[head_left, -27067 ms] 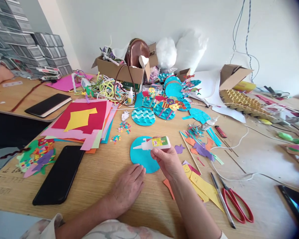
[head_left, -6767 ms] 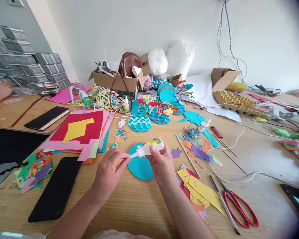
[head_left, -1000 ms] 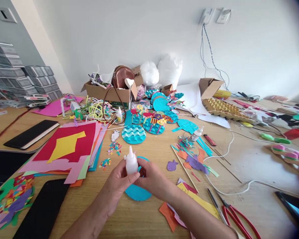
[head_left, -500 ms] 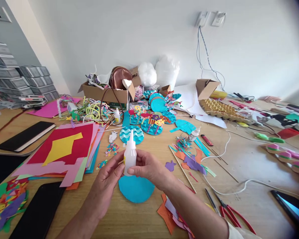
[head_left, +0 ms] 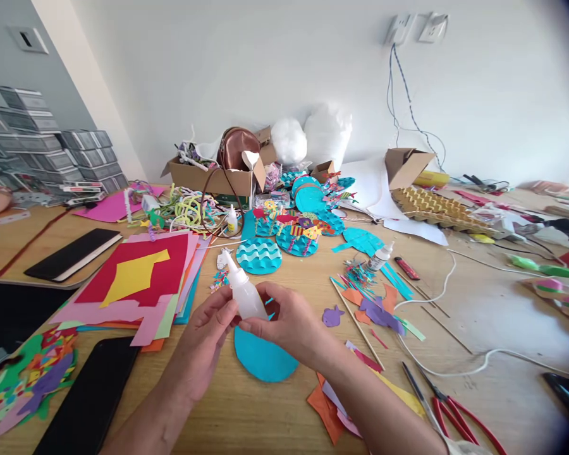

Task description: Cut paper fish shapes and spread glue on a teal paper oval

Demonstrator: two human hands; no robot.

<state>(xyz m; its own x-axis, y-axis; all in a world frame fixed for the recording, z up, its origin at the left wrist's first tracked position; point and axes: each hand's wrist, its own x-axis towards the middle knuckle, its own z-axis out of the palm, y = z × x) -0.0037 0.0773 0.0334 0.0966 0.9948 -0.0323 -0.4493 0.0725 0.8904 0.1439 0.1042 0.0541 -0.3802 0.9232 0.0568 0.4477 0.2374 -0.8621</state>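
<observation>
A white translucent glue bottle [head_left: 247,296] with a pointed nozzle is held between both hands over the table, its tip leaning to the left. My left hand [head_left: 214,325] grips its left side with thumb and fingers. On the other side, my right hand [head_left: 284,316] has its thumb and fingers closed around the lower body. Beneath them lies a blue paper disc [head_left: 265,361], its upper part hidden by the hands. Just beyond stands a blue disc with pale wavy strips [head_left: 258,256], lying flat beside another disc [head_left: 298,243] that carries paper fish.
Stacked coloured paper [head_left: 137,275] lies at left, near a black phone-like slab [head_left: 92,392]. Red-handled pliers [head_left: 448,404], a wooden stick [head_left: 358,322], paper scraps [head_left: 379,313] and another glue bottle [head_left: 380,258] lie at right. A cardboard box [head_left: 213,183] stands behind.
The glue bottle has gone from upright to tilted, its nozzle now pointing left. Both hands still hold it. The camera view has shifted slightly to the left.
</observation>
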